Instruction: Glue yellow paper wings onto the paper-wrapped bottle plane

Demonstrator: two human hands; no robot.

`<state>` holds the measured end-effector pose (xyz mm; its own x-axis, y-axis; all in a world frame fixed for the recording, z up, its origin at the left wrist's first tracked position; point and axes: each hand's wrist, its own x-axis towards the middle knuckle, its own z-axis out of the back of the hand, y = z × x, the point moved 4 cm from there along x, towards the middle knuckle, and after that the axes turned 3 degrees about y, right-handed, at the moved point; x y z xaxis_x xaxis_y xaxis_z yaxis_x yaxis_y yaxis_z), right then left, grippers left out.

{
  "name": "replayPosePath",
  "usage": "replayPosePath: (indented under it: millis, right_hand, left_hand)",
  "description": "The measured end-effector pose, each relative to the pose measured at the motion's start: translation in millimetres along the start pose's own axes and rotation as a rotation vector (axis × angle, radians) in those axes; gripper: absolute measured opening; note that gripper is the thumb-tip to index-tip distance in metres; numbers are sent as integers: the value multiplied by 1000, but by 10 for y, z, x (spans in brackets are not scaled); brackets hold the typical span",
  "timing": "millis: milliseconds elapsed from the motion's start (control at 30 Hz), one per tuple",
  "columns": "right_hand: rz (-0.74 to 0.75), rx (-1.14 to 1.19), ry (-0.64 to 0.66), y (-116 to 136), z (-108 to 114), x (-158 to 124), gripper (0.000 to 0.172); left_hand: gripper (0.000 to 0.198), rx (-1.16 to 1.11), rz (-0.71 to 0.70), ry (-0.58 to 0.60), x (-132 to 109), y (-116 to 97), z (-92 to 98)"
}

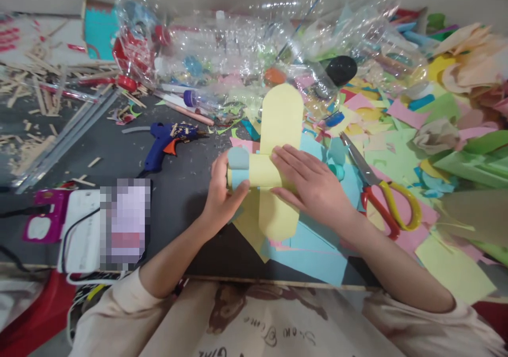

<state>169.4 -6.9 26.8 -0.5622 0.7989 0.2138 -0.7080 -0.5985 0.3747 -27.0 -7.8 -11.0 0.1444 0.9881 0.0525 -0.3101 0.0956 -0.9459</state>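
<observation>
While I watch through the head camera, the yellow paper roll point(260, 171) lies at the centre of the frame on the dark table point(174, 187), crossed by a long yellow strip point(280, 116). The left hand point(222, 193) is clamped on the roll's blue-banded end, thumb pressed to the band. The right hand point(313, 185) lies flat over roll and strip, fingers together. Red-and-yellow scissors point(383, 201) rest just right of it, and a blue glue gun point(164, 142) sits left of centre.
</observation>
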Motion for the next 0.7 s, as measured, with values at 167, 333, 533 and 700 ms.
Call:
replayPosePath:
  millis: [167, 333, 533, 700]
  right_hand:
    - [-42, 11, -4, -46, 6, -30, 52]
    - [-34, 15, 2, -110, 15, -57, 61]
    - [-13, -23, -29, -137, 35, -48, 63]
    - [-23, -24, -13, -158, 10, -43, 64]
  left_hand:
    - [61, 39, -29, 7, 8, -18, 9]
    - [64, 4, -9, -6, 12, -17, 9]
    - [60, 56, -65, 11, 12, -51, 19]
    - [71, 137, -105, 2, 13, -48, 14]
